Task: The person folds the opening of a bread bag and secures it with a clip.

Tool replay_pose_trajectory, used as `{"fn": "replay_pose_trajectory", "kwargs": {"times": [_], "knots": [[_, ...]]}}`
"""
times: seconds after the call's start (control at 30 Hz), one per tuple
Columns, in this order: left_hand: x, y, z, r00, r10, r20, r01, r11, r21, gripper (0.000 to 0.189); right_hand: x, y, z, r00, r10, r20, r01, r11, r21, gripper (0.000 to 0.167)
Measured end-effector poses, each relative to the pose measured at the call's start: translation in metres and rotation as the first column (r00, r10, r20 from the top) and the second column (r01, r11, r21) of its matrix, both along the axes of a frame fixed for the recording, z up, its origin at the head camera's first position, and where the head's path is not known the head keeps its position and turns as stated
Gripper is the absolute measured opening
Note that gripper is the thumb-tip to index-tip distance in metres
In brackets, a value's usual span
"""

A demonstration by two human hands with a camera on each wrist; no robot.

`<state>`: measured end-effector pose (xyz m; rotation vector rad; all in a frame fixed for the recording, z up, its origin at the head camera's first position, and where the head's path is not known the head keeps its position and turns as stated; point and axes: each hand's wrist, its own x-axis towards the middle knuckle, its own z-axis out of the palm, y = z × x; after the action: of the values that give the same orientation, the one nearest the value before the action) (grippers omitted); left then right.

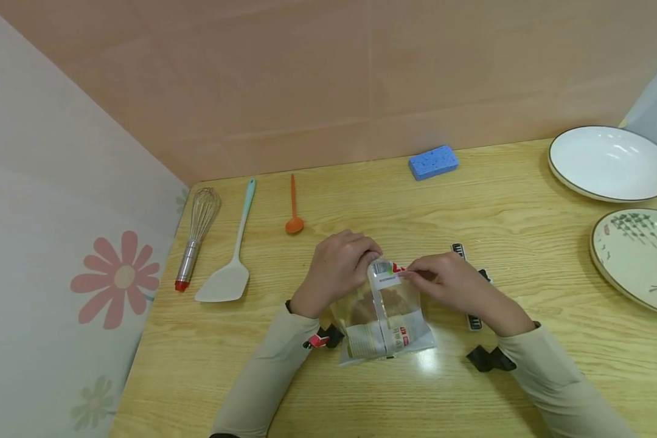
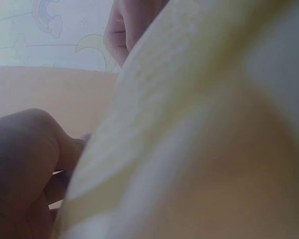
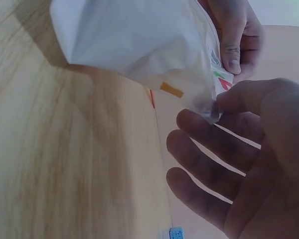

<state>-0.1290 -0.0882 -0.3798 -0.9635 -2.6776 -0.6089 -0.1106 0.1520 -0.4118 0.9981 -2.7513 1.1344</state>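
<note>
Between the two hands is a clear plastic food bag with white printed panels and red lettering. My left hand grips its top edge at the left, fingers curled. At the top right corner my right hand pinches the film between thumb and index finger. In the right wrist view, the other fingers of the right hand are spread below the pinch, and the bag hangs beside them, a small orange mark on its side. The bag fills much of the left wrist view, blurred.
On the wooden table at left lie a whisk, a white spatula and an orange spoon. A blue sponge lies near the back wall. Two plates stand at right, one white, one patterned.
</note>
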Motion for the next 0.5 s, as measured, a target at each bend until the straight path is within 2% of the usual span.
{"fn": "replay_pose_trajectory", "kwargs": {"times": [0.17,0.5], "knots": [[0.0002,-0.0008,-0.0003,1.0,0.001,-0.02,-0.001,1.0,-0.003,0.01,-0.0001,0.0012,0.0008,1.0,-0.003,-0.014,0.003,1.0,0.002,0.011],[-0.0005,-0.0015,0.0012,1.0,0.0,-0.005,0.0,1.0,-0.002,0.01,0.0001,0.0041,0.0047,0.999,-0.029,0.035,0.028,0.998,0.049,0.009]]}}
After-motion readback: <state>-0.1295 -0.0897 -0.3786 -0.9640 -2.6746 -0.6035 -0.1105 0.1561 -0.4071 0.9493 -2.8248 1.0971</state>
